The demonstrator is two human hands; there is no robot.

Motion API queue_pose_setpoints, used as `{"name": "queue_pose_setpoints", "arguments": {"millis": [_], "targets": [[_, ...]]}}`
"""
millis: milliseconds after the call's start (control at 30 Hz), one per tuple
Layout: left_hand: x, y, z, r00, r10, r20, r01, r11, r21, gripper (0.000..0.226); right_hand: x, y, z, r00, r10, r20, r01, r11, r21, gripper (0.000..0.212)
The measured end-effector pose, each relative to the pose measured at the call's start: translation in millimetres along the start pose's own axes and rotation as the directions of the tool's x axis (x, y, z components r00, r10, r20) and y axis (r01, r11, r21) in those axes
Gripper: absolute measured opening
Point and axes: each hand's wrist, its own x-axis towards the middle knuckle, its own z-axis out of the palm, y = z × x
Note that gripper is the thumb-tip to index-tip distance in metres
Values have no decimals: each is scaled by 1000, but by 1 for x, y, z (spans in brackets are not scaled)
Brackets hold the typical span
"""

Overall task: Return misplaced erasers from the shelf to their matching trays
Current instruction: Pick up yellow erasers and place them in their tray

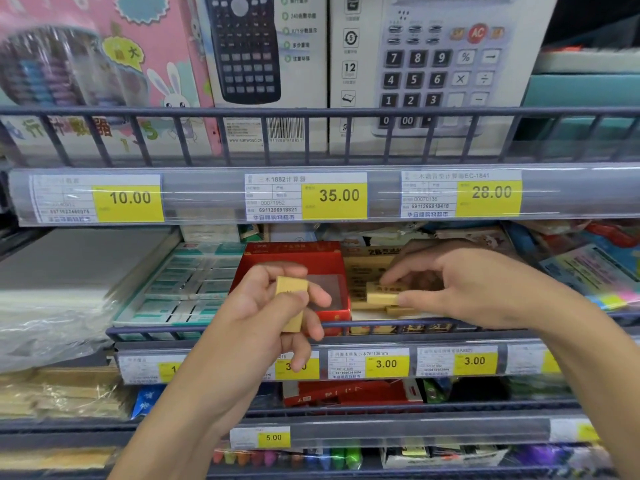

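Observation:
My left hand (273,313) grips a small stack of yellow erasers (292,299) in front of the red tray (294,261), whose inside looks bare. My right hand (460,285) pinches another yellow eraser (382,295) over the yellow tray (363,268), just right of the red one. More yellow erasers lie under it in that tray. A tray of white and teal erasers (187,289) sits to the left of the red tray.
A blue wire rail (156,331) runs along the shelf front, with price tags below. Calculator boxes (433,64) stand on the shelf above. Plastic-wrapped paper (52,299) lies at the left, sticky notes (588,271) at the right. Lower shelves hold more stationery.

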Motion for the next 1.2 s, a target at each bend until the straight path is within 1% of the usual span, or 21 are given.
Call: {"name": "queue_pose_setpoints", "arguments": {"millis": [67,133,200,333,400,600,700,767,800,833,867,933,967,1033,1067,1100,1133,1200], "targets": [[-1,0,1,1000,-4,7,4,1000,3,34,7,2,1,997,11,71,-8,999,-39,16],[-1,1,1,1000,-4,7,4,1000,2,36,14,4,4,991,17,132,-10,999,-54,17],[-1,1,0,1000,-5,5,5,1000,1,36,21,4,7,986,-10,164,16,999,-33,16],[-3,1,-1,1000,-3,5,3,1000,-1,34,36,6,15,980,-120,159,115,992,41,20],[-3,1,-2,1000,4,9,-4,1000,3,34,40,8,17,977,-146,153,135,988,77,19],[-3,-3,-3,1000,27,13,-27,998,57,31,46,15,27,986,-117,120,98,984,152,14],[-4,-3,-2,1000,24,-1,-24,999,36,23,41,15,25,985,-122,120,103,983,155,18],[-4,-3,-1,1000,19,-18,-18,999,38,16,33,12,24,990,-128,60,119,984,134,23],[-4,-2,0,1000,16,-21,-15,999,48,15,28,8,25,992,-128,-8,127,982,139,21],[-4,-2,0,1000,16,-21,-15,998,58,17,22,4,26,988,-127,-91,142,973,184,19],[-5,-1,1,1000,18,-20,-17,998,65,21,17,-2,27,977,-129,-169,172,946,274,17],[-6,0,4,999,32,-17,-31,996,82,26,7,-15,31,953,-155,-258,266,836,480,17],[-6,0,6,999,48,-16,-46,995,93,27,3,-23,33,941,-180,-286,315,773,551,18],[-6,1,12,996,83,-28,-80,993,87,25,-4,-36,37,915,-212,-344,393,669,632,28],[-6,0,15,995,95,-43,-92,993,71,25,-7,-41,40,905,-208,-370,411,645,644,35],[-6,-1,17,993,98,-62,-96,994,48,25,-11,-45,44,895,-199,-399,423,662,619,43],[-6,-1,19,992,95,-79,-93,995,19,25,-14,-49,47,881,-199,-430,431,714,552,51],[-6,-2,22,992,80,-96,-83,996,-27,25,-19,-53,56,840,-230,-491,440,818,371,58]]}}
